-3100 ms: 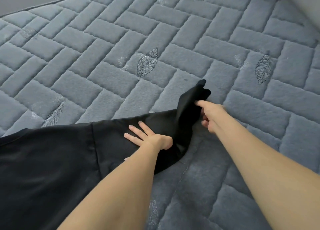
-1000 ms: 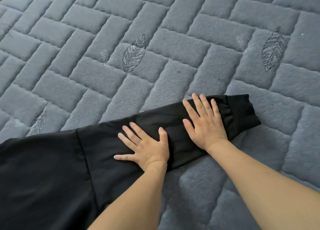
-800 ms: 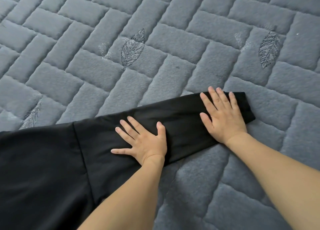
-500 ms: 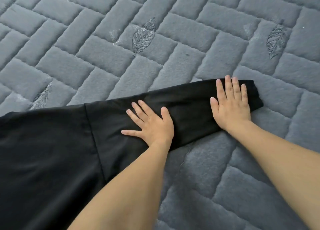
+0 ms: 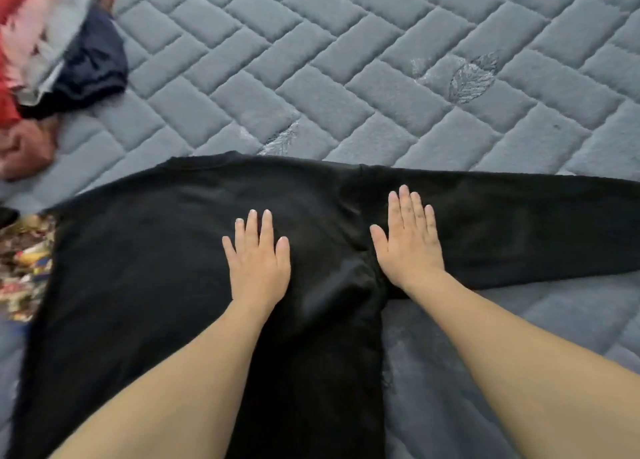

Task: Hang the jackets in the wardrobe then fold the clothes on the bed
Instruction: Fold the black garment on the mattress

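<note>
A black long-sleeved garment (image 5: 145, 258) lies spread flat on the grey quilted bed cover (image 5: 346, 78), one sleeve (image 5: 536, 230) stretched out to the right edge of view. My left hand (image 5: 258, 261) lies flat with straight fingers on the garment's chest. My right hand (image 5: 408, 240) presses flat, fingers straight, where the sleeve meets the body. Neither hand grips the cloth.
A blurred heap of clothes (image 5: 52, 60) in red, grey, navy and rust lies at the upper left. A multicoloured patterned cloth (image 5: 24, 264) shows at the left edge, partly under the black garment. Bare quilt stretches beyond and to the right.
Both hands slid left along the sleeve from its cuff end to the shoulder and chest. The view swung left, bringing the clothes heap and patterned cloth into sight.
</note>
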`<state>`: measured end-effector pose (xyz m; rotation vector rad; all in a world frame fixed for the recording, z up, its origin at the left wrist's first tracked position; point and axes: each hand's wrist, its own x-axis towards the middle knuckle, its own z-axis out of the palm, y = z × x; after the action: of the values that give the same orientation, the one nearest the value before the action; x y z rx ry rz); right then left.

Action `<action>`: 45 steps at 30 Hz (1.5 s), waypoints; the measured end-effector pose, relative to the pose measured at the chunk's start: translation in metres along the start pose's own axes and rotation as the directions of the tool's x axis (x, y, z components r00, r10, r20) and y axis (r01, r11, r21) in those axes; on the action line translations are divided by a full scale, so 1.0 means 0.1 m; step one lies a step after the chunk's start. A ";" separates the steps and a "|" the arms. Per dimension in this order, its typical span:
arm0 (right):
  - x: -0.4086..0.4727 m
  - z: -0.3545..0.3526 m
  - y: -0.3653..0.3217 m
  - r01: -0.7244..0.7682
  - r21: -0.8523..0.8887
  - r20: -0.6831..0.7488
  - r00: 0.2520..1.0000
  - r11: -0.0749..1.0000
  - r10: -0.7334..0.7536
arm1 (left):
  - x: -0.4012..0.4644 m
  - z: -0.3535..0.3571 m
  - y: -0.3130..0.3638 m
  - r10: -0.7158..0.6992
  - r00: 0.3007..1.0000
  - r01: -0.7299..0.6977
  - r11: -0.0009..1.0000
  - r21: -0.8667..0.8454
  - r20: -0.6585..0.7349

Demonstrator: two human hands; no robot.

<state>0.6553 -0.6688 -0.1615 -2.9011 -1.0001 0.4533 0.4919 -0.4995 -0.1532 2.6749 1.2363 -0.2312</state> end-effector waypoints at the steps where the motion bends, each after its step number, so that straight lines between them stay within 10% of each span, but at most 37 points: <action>1: 0.01 0.01 -0.32 0.044 -0.005 0.003 0.999 0.999 -0.044 | 0.01 -0.04 -0.32 -0.036 0.999 0.036 0.999 0.007 -0.007; 14: -0.21 0.44 -3.99 0.460 0.029 0.055 0.886 0.887 -0.461 | -0.18 -0.61 -3.58 -0.373 0.928 0.366 0.919 -0.150 -0.021; 22: 0.21 0.76 -5.68 0.512 0.168 0.078 0.845 0.843 -0.529 | -0.10 -1.10 -4.95 -0.566 0.814 0.513 0.592 -0.621 0.133; 28: 0.53 1.14 -6.11 0.438 -0.034 -0.090 0.894 0.898 -0.440 | 0.53 -1.08 -5.17 -0.634 0.773 0.542 0.646 -0.538 0.017; 33: 0.54 1.22 -6.14 0.433 -0.076 -0.104 0.893 0.898 -0.439 | 0.88 -0.85 -5.08 -0.563 0.800 0.598 0.727 -0.337 0.206; 40: 0.53 1.16 -6.14 0.411 -0.096 -0.080 0.905 0.907 -0.419 | 0.16 -1.02 -5.93 -0.833 0.530 0.775 0.400 -0.490 0.158; 45: 0.53 1.19 -6.14 0.406 -0.113 -0.092 0.904 0.907 -0.416 | 0.48 -1.26 -6.00 -0.566 0.757 0.438 0.810 -0.389 -0.327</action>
<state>0.2941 -0.1573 -0.2083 -2.6356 -1.5979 0.2166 0.0716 -0.0532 -0.1029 2.1364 1.9502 0.4742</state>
